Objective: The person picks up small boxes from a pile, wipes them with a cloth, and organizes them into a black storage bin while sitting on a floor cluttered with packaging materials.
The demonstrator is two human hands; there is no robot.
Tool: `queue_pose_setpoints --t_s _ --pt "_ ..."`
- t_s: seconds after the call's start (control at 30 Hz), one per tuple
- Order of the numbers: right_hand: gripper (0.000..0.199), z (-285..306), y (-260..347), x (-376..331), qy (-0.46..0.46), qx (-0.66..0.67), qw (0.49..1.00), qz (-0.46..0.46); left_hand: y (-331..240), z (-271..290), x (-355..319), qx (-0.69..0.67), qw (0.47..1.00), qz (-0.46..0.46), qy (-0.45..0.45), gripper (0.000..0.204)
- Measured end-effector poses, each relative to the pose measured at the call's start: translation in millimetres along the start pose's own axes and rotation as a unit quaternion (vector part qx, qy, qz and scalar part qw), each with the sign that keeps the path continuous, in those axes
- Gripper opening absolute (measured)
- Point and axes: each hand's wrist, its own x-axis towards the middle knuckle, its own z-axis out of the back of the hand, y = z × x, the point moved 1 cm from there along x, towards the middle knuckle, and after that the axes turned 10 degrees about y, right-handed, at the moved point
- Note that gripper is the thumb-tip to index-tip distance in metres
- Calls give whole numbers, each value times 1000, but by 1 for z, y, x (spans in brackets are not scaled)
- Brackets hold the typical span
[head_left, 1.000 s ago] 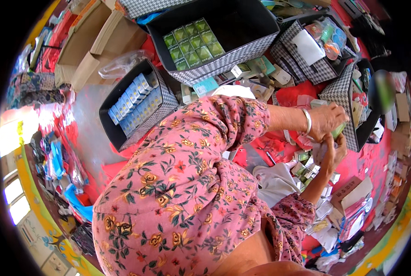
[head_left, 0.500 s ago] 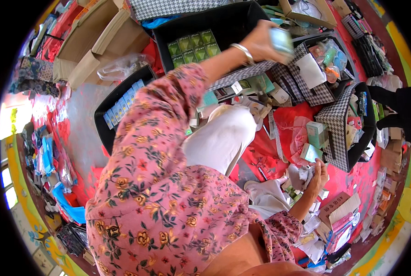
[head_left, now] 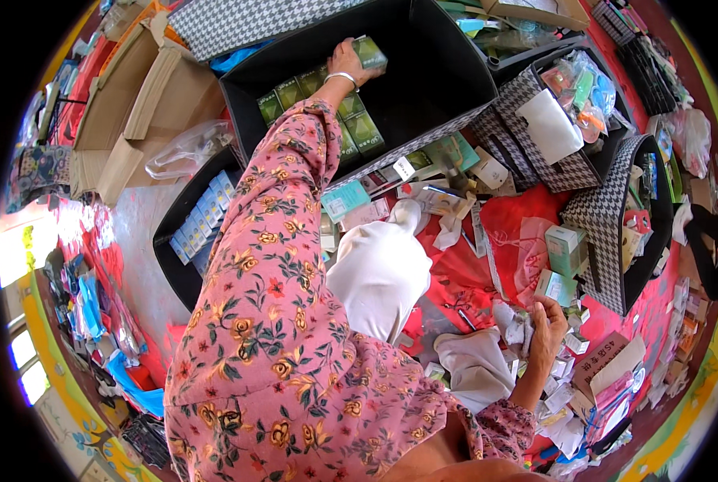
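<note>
My left hand (head_left: 354, 64) reaches into a large black storage box (head_left: 423, 96) and grips a small green carton (head_left: 369, 53). Beneath and beside that hand stand rows of matching green cartons (head_left: 364, 131) in the box's left part. My right hand (head_left: 548, 325) is low on the right with its fingers curled together; anything inside them is hidden. Just beyond it lies a pale green carton (head_left: 556, 287), with another mint-green carton (head_left: 566, 247) behind. A crumpled grey-white cloth-like thing (head_left: 513, 325) is next to the right hand's fingers.
A smaller black bin (head_left: 165, 241) holds blue-and-white cartons at left. Houndstooth bins (head_left: 604, 233) filled with assorted goods stand at right. Flattened cardboard (head_left: 146, 104) leans at upper left. An opened cardboard box (head_left: 608, 365) and loose packages cover the floor at lower right.
My left hand has swung leftward with the green carton, from over the box's right edge to above the carton rows inside. My right hand has stayed nearly in place.
</note>
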Motion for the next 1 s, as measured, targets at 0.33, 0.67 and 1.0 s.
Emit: queue_pose_setpoints --t_s 0.33,0.67,1.0 --pt "17 -3 4 2 19 6 1000 4 -28 -7 -41 356 916 -182 36 61" --pt "18 -4 7 -22 3 -6 1000 -5 -5 -53 -8 321 907 -148 229 34" --pt "26 113 -76 -29 -316 50 947 17 -197 76 -106 114 867 -468 124 33"
